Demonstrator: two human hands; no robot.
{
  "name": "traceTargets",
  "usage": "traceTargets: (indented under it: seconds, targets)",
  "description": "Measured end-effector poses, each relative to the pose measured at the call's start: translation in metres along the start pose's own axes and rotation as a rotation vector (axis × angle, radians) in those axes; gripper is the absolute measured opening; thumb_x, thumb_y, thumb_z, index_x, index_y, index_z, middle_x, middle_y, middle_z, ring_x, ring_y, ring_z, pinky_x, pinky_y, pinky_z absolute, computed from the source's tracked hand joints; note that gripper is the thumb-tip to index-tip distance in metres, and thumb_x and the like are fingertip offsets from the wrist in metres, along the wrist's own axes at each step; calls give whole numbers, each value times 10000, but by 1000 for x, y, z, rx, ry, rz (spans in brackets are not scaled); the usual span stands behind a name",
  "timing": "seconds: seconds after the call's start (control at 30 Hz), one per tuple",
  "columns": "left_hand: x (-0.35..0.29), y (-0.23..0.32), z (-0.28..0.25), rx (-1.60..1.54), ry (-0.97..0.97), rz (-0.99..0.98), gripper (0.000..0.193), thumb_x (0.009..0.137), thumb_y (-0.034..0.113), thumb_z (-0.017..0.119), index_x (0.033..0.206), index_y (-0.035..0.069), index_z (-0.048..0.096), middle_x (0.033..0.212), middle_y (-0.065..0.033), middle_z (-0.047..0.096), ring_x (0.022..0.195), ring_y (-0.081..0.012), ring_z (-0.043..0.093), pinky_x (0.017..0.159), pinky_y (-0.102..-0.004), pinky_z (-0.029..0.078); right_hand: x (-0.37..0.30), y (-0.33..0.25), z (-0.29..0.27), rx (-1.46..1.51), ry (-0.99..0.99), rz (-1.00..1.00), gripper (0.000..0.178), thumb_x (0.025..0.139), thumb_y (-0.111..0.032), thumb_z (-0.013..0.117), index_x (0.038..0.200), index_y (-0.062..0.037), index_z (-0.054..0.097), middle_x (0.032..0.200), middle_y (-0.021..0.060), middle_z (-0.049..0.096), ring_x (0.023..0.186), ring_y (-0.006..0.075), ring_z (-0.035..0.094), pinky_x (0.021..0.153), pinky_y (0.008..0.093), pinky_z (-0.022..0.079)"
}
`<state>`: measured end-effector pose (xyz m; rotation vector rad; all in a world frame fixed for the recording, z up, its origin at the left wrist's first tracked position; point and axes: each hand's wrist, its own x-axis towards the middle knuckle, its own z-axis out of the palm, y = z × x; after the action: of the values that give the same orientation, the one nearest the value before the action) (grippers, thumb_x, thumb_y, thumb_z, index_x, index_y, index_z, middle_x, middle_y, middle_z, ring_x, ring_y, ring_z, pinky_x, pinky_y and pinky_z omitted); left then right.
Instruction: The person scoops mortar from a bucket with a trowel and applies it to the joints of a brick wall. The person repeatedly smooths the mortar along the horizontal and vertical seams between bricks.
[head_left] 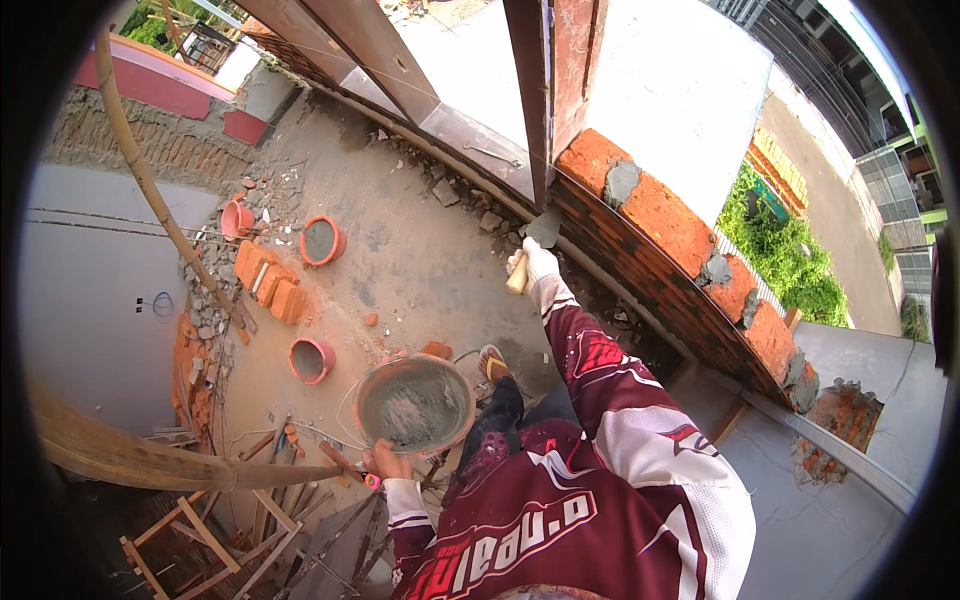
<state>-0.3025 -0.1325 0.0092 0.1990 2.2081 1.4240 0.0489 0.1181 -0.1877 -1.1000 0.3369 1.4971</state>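
Note:
My right hand (541, 262), in a white glove, is closed on the wooden handle of a trowel. Its grey metal blade (544, 229) is by the foot of a dark frame post (535, 110), at the end of a low brick wall (660, 215). Grey mortar fills some of the joints along the wall's top. Lower left, my bare left hand (386, 461) has curled fingers beside the near rim of a wide round tub (364, 385) of wet mortar. Whether it touches the rim, or what it holds, is hidden.
Three small reddish buckets (311, 361) stand to the left, near stacked orange bricks (270, 283). Bamboo poles (150, 180) slant across the left side. Rubble (445, 190) lies along the frame's base. Timber scraps and a wooden frame (210, 535) are at lower left.

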Motion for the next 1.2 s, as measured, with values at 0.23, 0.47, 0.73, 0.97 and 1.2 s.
traceTargets:
  seconds: [0.23, 0.47, 0.73, 0.97, 1.2]
  targets:
    - [25, 4, -6, -60, -48, -22, 274, 658, -60, 543, 866, 27, 387, 952, -88, 522, 839, -244, 547, 782, -386, 498, 18, 8, 68, 313, 17, -127, 227, 1002, -234, 645, 973, -57, 506, 763, 97, 571, 610, 254, 600, 588, 446, 564]
    - [53, 10, -21, 125, -97, -1, 434, 612, -29, 551, 1038, 5, 474, 1060, -123, 536, 983, -268, 528, 878, -392, 446, 0, 9, 105, 309, 27, -268, 222, 986, -221, 659, 980, -68, 498, 777, 95, 552, 622, 248, 599, 578, 429, 568]
    - [78, 21, -27, 83, -129, -36, 350, 619, -12, 567, 962, -6, 498, 994, -124, 526, 869, -271, 529, 783, -408, 461, -21, 14, 111, 222, 59, -348, 216, 977, -247, 654, 945, -84, 516, 777, 81, 561, 636, 228, 604, 574, 412, 568]
    - [121, -11, -39, 113, -158, 60, 272, 638, -43, 565, 818, 44, 380, 867, -59, 482, 777, -211, 474, 710, -376, 465, -36, 16, 89, 95, -41, -350, 202, 979, -248, 643, 1037, -87, 535, 836, 57, 581, 655, 201, 614, 555, 384, 551]
    - [85, -8, -18, 82, -132, 19, 289, 641, -61, 562, 790, 65, 349, 828, -40, 447, 725, -196, 441, 693, -353, 434, -89, -3, 27, -197, 6, -333, 232, 970, -260, 636, 1089, -83, 544, 799, 35, 580, 613, 154, 581, 541, 343, 512]
